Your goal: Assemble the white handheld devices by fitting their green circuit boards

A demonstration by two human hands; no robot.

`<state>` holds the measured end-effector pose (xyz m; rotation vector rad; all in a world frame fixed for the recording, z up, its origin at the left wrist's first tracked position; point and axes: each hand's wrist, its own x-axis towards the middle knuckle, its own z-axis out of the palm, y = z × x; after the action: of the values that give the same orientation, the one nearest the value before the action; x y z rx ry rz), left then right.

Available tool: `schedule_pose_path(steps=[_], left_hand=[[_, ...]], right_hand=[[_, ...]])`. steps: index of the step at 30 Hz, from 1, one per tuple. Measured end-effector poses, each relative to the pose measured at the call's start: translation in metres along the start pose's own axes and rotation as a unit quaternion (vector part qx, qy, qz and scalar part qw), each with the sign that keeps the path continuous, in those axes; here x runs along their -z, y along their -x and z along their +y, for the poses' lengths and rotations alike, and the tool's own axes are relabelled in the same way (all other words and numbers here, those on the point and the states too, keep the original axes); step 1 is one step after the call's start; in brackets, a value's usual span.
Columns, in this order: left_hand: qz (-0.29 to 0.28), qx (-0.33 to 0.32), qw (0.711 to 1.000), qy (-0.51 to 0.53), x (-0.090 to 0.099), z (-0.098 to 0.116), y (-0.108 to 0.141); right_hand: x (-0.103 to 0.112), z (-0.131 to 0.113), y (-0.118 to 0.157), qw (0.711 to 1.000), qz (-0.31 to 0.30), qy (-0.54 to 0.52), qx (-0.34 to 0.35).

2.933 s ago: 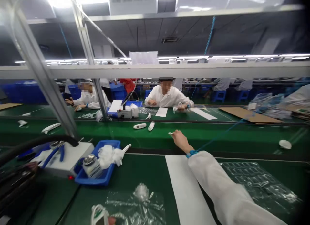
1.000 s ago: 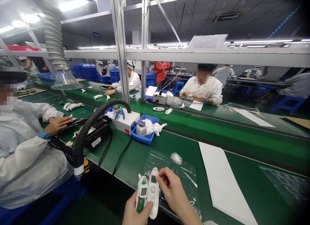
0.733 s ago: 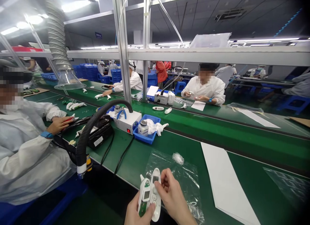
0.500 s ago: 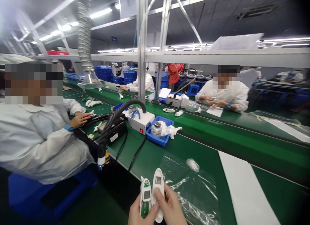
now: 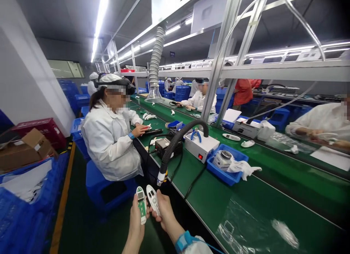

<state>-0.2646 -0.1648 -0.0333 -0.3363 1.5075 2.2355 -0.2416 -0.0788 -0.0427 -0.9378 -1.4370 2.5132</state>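
Note:
My left hand (image 5: 134,221) is closed around a white oval housing half with a green circuit board (image 5: 142,206) and a small grey display set in it. Held upright, its open inside faces me. Close beside it, my right hand (image 5: 165,207) grips a slim white cover half (image 5: 153,200) with a dark window near its top. The two halves lean apart at the bottom and nearly meet at the top. A blue wrist band (image 5: 183,241) with a cord is on my right wrist. Both hands are off the table's front edge, below a black flexible hose (image 5: 169,148).
A white box with a red switch (image 5: 201,153) carries blue pliers (image 5: 195,135). Right of it, a blue tray (image 5: 229,177) holds a metal-capped bottle and white cloth. Clear plastic film (image 5: 240,224) lies on the green table. A co-worker (image 5: 112,137) sits at left on a blue stool.
My view has swung left, so the bench appears further right. Both hands have moved left off the table edge, and the two halves are now slightly more apart and tilted.

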Motion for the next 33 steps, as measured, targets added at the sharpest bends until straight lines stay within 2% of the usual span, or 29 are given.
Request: schedule_pose_path(steps=[5, 7, 9, 13, 16, 20, 23, 25, 29, 33], left_hand=[[-0.055, 0.028, 0.998, -0.008, -0.028, -0.029, 0.003], [-0.068, 0.033, 0.997, -0.005, -0.033, -0.036, 0.005], [-0.058, 0.035, 0.998, -0.001, -0.032, -0.037, 0.005], [-0.01, 0.027, 1.0, 0.008, -0.016, -0.026, -0.003], [0.007, 0.015, 1.0, 0.015, -0.008, -0.02, -0.008], [-0.015, 0.021, 1.0, 0.006, -0.01, -0.026, -0.007], [-0.048, 0.034, 0.998, -0.007, -0.016, -0.037, 0.003], [-0.061, 0.049, 0.997, -0.015, -0.018, -0.042, 0.015], [-0.086, 0.102, 0.99, -0.038, -0.019, -0.046, 0.05], [-0.112, 0.145, 0.982, -0.039, -0.024, -0.048, 0.082]], right_hand=[[0.033, 0.001, 0.011, 0.998, 0.035, -0.019, 0.046], [0.04, 0.0, 0.015, 0.997, 0.043, -0.025, 0.061], [0.037, -0.001, 0.015, 0.997, 0.041, -0.027, 0.065], [0.012, 0.0, 0.008, 0.998, 0.022, -0.025, 0.059], [-0.001, -0.001, 0.004, 0.998, 0.013, -0.02, 0.052], [0.01, -0.003, 0.013, 0.998, 0.018, -0.021, 0.053], [0.034, -0.005, 0.036, 0.997, 0.036, -0.032, 0.053], [0.051, -0.007, 0.061, 0.995, 0.038, -0.079, 0.05], [0.079, -0.015, 0.115, 0.975, 0.001, -0.216, 0.045], [0.097, -0.018, 0.151, 0.965, -0.036, -0.258, 0.038]])
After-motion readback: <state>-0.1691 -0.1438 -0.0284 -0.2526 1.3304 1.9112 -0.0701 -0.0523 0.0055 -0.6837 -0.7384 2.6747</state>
